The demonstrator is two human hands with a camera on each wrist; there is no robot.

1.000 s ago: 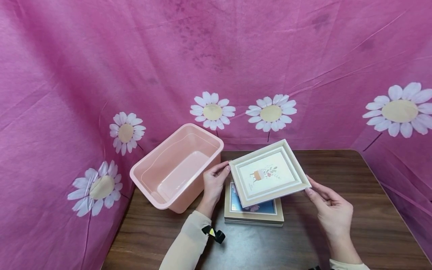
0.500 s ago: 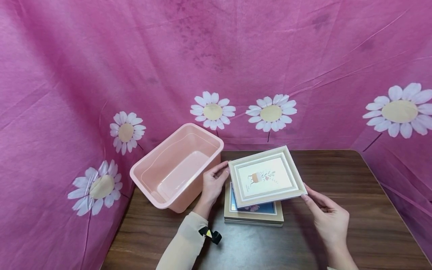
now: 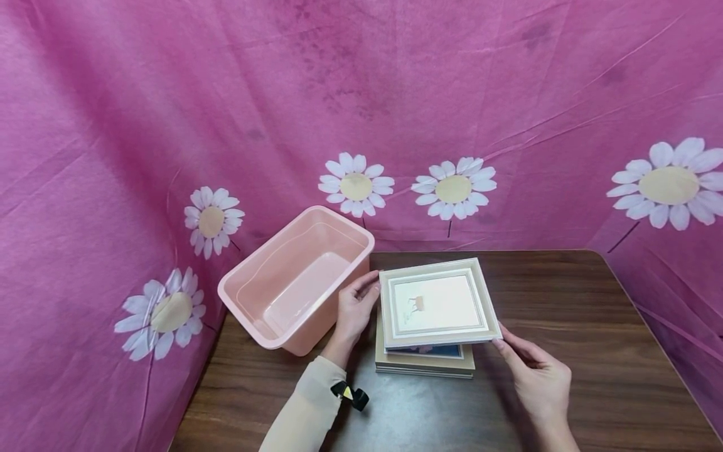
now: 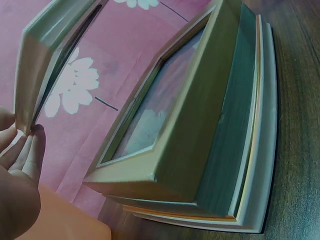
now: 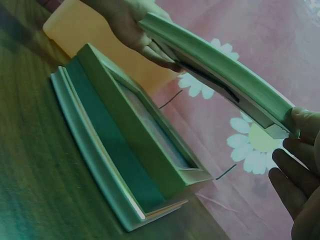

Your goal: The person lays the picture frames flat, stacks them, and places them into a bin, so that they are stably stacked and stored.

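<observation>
A pale cream picture frame [image 3: 484, 301] is held in the air between both hands, its picture facing up. My left hand [image 3: 356, 311] pinches its far left corner, and my right hand [image 3: 539, 376] pinches the near right corner. Below it lies a stack of picture frames [image 3: 423, 364], the top one with a blue picture partly hidden by the held frame. Both wrist views show a gap between the held frame [image 5: 220, 65] and the stack [image 4: 185, 150]. The right wrist view shows the underside of the held frame.
An open pink plastic bin [image 3: 296, 282] stands at the left of the dark wooden table [image 3: 610, 326], close to my left forearm. A pink cloth [image 3: 395, 94] with white daisies hangs behind and at both sides.
The held frame has been lowered and turned so it lies more level and squarer over the stack. My right hand has moved left and down with it; my left hand has shifted slightly.
</observation>
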